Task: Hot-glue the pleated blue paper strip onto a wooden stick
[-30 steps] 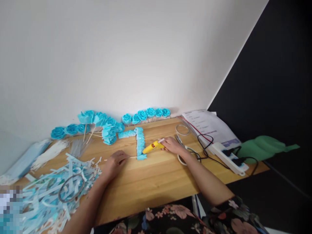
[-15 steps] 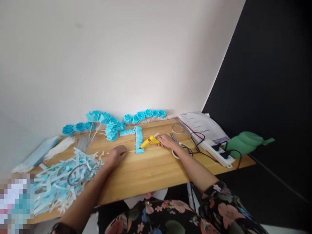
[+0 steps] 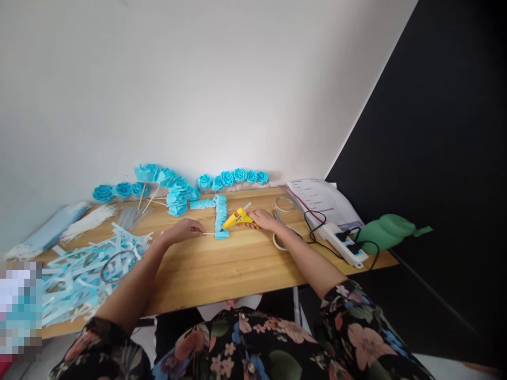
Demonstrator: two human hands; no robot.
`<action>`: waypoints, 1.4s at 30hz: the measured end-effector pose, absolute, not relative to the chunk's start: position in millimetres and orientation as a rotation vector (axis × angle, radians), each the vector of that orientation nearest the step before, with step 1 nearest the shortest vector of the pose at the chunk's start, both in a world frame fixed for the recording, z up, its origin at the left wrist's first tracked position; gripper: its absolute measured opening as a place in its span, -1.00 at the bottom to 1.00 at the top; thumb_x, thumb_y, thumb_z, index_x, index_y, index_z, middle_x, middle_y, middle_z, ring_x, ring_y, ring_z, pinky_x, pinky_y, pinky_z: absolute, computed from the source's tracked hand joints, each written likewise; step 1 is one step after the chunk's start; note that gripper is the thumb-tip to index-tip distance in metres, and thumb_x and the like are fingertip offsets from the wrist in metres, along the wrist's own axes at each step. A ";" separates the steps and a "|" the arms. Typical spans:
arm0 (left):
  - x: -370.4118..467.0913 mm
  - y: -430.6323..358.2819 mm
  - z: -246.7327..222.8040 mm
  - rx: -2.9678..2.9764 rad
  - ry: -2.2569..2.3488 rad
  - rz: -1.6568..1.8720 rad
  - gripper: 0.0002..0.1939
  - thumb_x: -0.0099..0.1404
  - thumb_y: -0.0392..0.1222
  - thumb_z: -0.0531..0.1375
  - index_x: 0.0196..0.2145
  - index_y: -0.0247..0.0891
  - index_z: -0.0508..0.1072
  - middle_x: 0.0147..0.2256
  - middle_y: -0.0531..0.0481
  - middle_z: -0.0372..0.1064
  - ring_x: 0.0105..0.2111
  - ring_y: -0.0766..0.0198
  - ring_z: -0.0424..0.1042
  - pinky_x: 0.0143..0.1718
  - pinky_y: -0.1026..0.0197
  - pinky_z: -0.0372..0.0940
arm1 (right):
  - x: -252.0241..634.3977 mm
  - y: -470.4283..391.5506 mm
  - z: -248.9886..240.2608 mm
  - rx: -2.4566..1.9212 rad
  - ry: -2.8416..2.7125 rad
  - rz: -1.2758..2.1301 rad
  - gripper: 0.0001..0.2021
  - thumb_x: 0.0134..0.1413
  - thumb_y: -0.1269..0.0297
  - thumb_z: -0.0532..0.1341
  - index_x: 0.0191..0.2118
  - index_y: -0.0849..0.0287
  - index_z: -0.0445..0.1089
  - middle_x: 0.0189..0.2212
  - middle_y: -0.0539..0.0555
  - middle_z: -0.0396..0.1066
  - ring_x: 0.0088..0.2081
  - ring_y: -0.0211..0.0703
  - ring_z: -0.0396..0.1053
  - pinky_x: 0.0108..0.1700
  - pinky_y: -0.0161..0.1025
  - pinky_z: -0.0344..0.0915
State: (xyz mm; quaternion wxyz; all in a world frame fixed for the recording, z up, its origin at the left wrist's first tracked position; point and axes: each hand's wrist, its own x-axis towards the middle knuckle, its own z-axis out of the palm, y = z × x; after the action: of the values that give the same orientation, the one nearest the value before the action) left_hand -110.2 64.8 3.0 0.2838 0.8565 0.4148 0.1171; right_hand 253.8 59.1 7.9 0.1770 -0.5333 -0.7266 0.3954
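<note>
My right hand (image 3: 258,218) is wrapped round the handle of a yellow hot glue gun (image 3: 238,217). The gun's nozzle points left and down at the near end of a pleated blue crepe paper strip (image 3: 221,214) on the table; whether it touches cannot be told. My left hand (image 3: 185,230) is closed on a thin wooden stick (image 3: 208,234), whose right end meets the strip's near end. A second stretch of blue paper (image 3: 202,203) runs left from the strip's far end.
Blue paper roses (image 3: 233,177) line the wall. Paper scraps (image 3: 91,274) cover the left of the wooden table (image 3: 222,274), with a blue paper bundle (image 3: 51,227) behind. At right are tape rolls (image 3: 280,241), cables, a power strip (image 3: 344,245), papers (image 3: 322,200) and a green container (image 3: 386,233).
The view has shifted slightly. My left hand has turned, its fingertips now pinching the stick more visibly. The glue gun remains at the strip's near end, its nozzle slightly higher along it.
</note>
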 end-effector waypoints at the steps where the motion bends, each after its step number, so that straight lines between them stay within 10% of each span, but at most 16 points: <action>1: -110.5 64.8 2.7 2.278 1.101 0.323 -0.70 0.24 0.00 0.20 -0.32 -0.17 0.70 -0.25 -0.06 0.69 -0.26 0.14 0.61 -0.19 0.25 0.42 | 253.4 60.4 9.1 -1.520 -2.050 1.145 -0.31 0.44 -0.24 -0.06 -0.49 0.18 0.46 -0.57 0.06 0.49 -0.59 -0.28 0.34 -0.44 -0.32 0.26; 42: -116.4 47.8 -2.8 2.194 0.982 0.492 -0.61 0.36 0.05 0.22 -0.24 -0.34 0.68 -0.28 -0.10 0.60 -0.29 0.23 0.50 -0.19 0.26 0.30 | 269.8 50.4 -15.8 -1.430 -1.777 0.980 -0.34 0.28 -0.35 0.09 -0.56 0.14 0.41 -0.66 0.04 0.41 -0.62 -0.29 0.29 -0.51 -0.33 0.19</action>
State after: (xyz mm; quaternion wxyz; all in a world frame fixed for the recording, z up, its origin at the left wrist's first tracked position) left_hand -116.4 47.8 -2.8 0.3372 0.8417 0.3770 0.1889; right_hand 269.8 50.4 -15.8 0.3235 -0.5449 -0.6773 0.3737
